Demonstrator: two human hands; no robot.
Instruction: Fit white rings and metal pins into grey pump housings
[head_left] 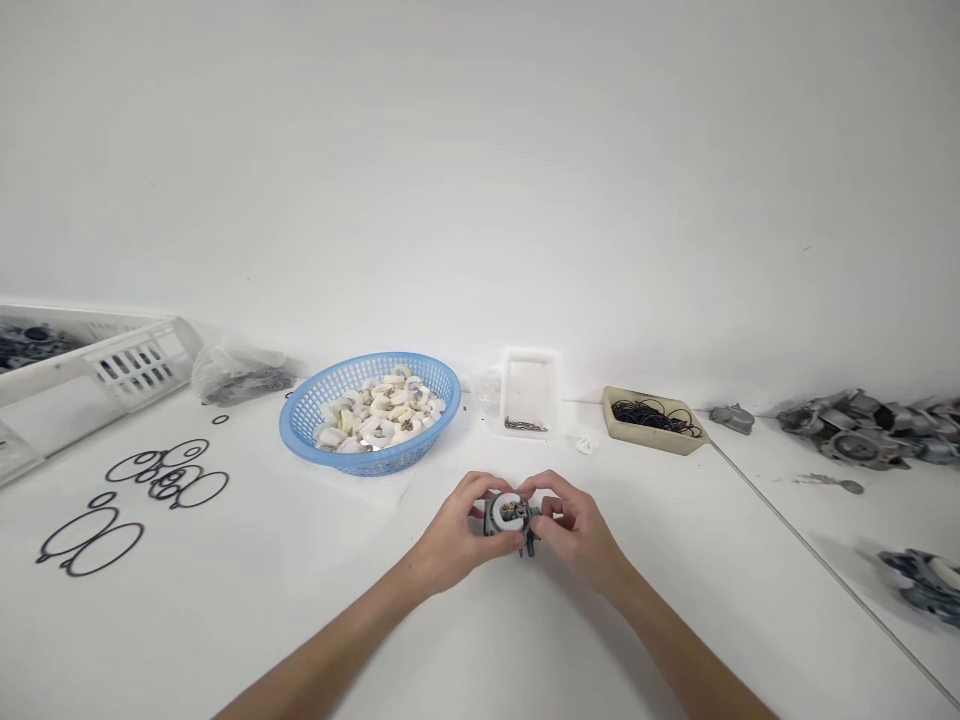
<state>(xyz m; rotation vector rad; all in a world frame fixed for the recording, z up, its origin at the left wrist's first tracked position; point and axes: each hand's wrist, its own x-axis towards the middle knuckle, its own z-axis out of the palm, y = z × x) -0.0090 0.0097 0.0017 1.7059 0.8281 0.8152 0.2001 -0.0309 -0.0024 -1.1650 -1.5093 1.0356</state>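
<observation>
Both of my hands meet over the white table near its middle. My left hand (457,535) wraps around a small grey metal part (508,518) with a white ring on its top. My right hand (574,530) pinches the same part from the right, fingertips over its top. The part sits just above the tabletop.
A blue basket (300,425) of white ring parts stands behind my hands. A white tray (531,375) with small pins and a beige tray (694,440) of black rings lie at the back. Black rings (169,475) lie at the left, a white crate (105,355) at far left, metal castings (862,430) at right.
</observation>
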